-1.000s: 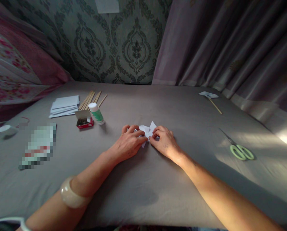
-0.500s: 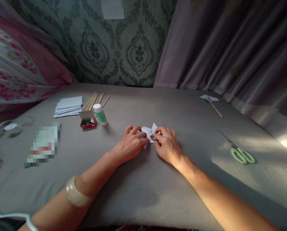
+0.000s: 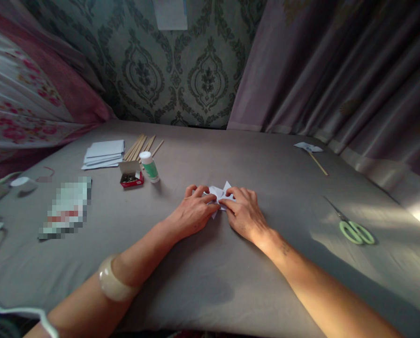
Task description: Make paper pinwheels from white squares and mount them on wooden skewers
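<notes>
Between my hands a folded white paper pinwheel (image 3: 217, 191) lies on the grey cloth, its pointed corners sticking out at top and bottom. My left hand (image 3: 194, 210) grips its left side, fingers curled and thumb near the centre. From the right, my right hand (image 3: 247, 211) has its fingers closed on the other side, thumb and fingertips close to the middle. The fingers cover much of the paper, so its centre is partly hidden.
To the left are a stack of white paper (image 3: 104, 154), wooden sticks (image 3: 139, 148), a small open red box (image 3: 131, 179) of metal bits and a glue stick (image 3: 149, 167). Green-handled scissors (image 3: 355, 232) and a pinwheel on a stick (image 3: 309, 147) lie right. A blurred packet (image 3: 67, 206) lies left.
My right hand has shifted its fingers on the paper, its thumb moving from the lower edge toward the centre. The left hand keeps its hold. The view has shifted slightly.
</notes>
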Demonstrator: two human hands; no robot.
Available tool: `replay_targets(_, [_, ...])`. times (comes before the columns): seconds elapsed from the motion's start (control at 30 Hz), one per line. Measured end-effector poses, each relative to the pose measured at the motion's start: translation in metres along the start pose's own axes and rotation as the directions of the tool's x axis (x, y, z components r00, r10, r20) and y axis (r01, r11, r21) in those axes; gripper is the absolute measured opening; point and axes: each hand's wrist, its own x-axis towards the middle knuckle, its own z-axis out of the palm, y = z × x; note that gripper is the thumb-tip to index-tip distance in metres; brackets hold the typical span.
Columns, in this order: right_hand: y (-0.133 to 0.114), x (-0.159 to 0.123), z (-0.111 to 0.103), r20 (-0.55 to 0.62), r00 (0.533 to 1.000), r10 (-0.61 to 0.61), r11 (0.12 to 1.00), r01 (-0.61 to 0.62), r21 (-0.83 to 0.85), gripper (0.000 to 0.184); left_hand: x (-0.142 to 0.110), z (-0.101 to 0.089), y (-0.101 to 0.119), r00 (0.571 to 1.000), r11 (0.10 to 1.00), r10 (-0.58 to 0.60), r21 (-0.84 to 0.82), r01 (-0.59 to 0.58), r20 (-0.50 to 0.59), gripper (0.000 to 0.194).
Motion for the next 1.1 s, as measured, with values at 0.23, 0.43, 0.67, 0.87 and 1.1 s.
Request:
replay_targets(0.23, [0.008, 0.007, -0.007, 0.094, 0.991, -0.098, 0.995, 0.098, 0.004, 0.026, 0.000, -0.001, 0.001, 1.000, 1.000, -0.005, -0.001, 0.005, -0.028, 0.020])
replay_targets(0.43, [0.020, 0.018, -0.013, 0.165, 0.966, -0.198, 0.979, 0.188, 0.077, 0.032, 0.002, -0.005, 0.003, 0.997, 0.999, -0.029, -0.043, 0.027, -0.069, 0.020])
replay_targets(0.67, [0.029, 0.037, -0.019, 0.293, 0.933, -0.209, 0.977, 0.186, 0.103, 0.034, 0.003, -0.008, 0.007, 0.997, 0.997, 0.052, -0.053, -0.056, -0.064, 0.020])
replay_targets(0.87, [0.026, 0.059, -0.020, 0.400, 0.901, -0.170, 0.985, 0.158, 0.064, 0.036, 0.003, -0.012, 0.008, 0.993, 0.993, 0.108, -0.037, -0.110, -0.045, 0.020])
replay_targets(1.1, [0.023, 0.076, -0.034, 0.382, 0.915, -0.128, 0.986, 0.074, 0.151, 0.034, 0.002, -0.012, 0.006, 0.993, 0.993, 0.112, -0.045, -0.114, -0.045, 0.021])
